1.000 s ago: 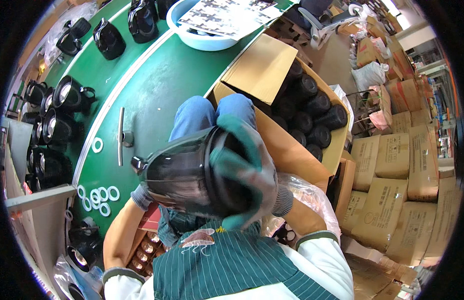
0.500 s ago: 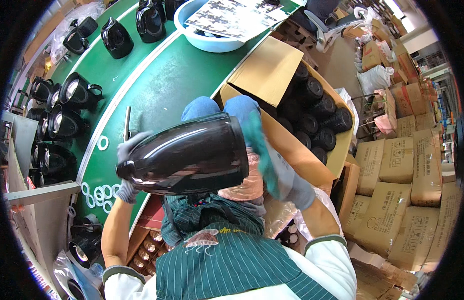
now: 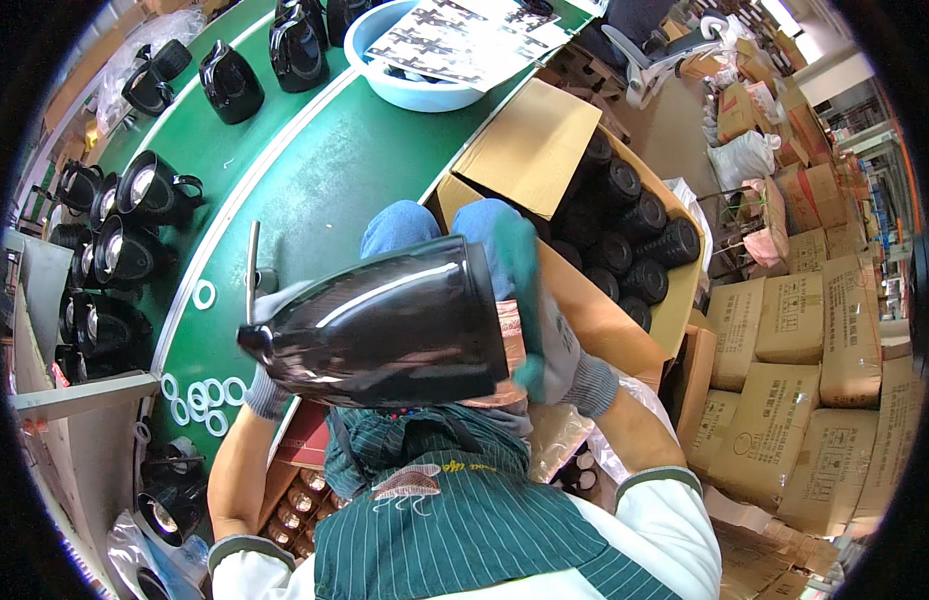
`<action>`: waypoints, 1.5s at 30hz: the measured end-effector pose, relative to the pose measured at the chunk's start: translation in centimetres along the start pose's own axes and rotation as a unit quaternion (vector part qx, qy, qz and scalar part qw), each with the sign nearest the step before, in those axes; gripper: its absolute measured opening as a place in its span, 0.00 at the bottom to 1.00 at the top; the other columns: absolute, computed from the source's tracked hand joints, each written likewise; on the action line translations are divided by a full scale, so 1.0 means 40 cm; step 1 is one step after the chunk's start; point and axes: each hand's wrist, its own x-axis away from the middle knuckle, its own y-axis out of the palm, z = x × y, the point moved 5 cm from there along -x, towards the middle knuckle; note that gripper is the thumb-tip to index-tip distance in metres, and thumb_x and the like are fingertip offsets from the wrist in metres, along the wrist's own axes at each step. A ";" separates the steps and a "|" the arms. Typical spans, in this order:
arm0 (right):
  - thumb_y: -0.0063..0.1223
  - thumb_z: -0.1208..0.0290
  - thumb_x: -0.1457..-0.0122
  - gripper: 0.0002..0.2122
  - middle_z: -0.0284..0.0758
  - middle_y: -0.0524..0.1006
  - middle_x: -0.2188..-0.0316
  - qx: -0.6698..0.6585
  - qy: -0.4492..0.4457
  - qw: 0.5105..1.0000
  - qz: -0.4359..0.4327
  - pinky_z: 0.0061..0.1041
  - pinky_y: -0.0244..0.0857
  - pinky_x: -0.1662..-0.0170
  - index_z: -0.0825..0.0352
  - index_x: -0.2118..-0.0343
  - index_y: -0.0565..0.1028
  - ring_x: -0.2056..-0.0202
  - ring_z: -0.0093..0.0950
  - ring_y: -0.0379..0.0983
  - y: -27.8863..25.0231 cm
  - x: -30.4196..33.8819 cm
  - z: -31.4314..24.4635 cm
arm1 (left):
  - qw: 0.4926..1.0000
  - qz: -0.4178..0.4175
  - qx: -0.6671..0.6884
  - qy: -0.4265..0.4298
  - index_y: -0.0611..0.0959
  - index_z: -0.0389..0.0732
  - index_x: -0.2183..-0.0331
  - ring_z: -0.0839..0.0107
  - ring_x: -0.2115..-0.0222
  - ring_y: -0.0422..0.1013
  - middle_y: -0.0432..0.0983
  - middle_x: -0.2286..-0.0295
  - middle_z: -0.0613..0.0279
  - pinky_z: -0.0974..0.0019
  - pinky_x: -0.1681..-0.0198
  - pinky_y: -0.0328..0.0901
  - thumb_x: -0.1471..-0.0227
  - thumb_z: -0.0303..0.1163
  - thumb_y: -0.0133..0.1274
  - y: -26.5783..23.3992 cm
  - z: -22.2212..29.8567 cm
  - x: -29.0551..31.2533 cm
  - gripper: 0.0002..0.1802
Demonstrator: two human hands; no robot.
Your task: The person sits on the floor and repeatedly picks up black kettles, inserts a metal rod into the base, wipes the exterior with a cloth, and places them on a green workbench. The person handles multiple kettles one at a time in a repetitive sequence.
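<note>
A glossy black thermos jug body lies sideways over my lap, its spout end to the left and its wide base to the right. My left hand, in a grey knit glove, grips the spout end; the jug hides part of the fingers. Beside the base, my right hand wears a grey glove with a green palm. Its palm faces the base, with fingers and thumb spread and blurred by motion. A narrow gap shows between this hand and the base's lower part. Pinkish wrapped material is visible behind the jug.
On the green bench are white rings, a metal rod, black jugs and a pale blue basin. An open carton of black cylindrical parts stands at right; stacked cartons lie beyond.
The jug has shifted slightly down and right, staying in my left hand. My right hand has swung slightly at its base, with the fingers still spread.
</note>
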 end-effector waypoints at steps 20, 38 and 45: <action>0.41 0.32 0.38 0.46 0.57 0.49 0.29 0.003 -0.131 0.989 0.067 0.53 0.41 0.31 0.63 0.27 0.49 0.30 0.57 0.47 0.026 -0.056 -0.049 | 0.951 -0.050 0.275 -0.130 0.78 0.35 0.45 0.60 0.55 0.78 0.80 0.52 0.53 0.59 0.50 0.73 0.37 0.32 0.50 -0.020 -0.196 0.034 0.21; 0.45 0.59 0.30 0.24 0.37 0.73 0.45 -0.363 0.203 0.860 0.297 0.28 0.66 0.44 0.67 0.36 0.65 0.48 0.25 0.72 0.029 0.050 0.187 | 0.984 -0.035 0.130 -0.119 0.84 0.31 0.52 0.75 0.59 0.76 0.83 0.58 0.60 0.64 0.49 0.73 0.48 0.26 0.62 0.007 -0.058 -0.044 0.20; 0.46 0.61 0.31 0.25 0.36 0.72 0.42 -0.182 0.178 0.957 0.141 0.26 0.65 0.44 0.66 0.35 0.64 0.47 0.22 0.72 0.055 -0.094 0.142 | 0.999 -0.015 -0.020 -0.024 0.86 0.34 0.54 0.68 0.62 0.80 0.85 0.60 0.54 0.65 0.48 0.72 0.43 0.26 0.49 -0.019 0.061 -0.112 0.18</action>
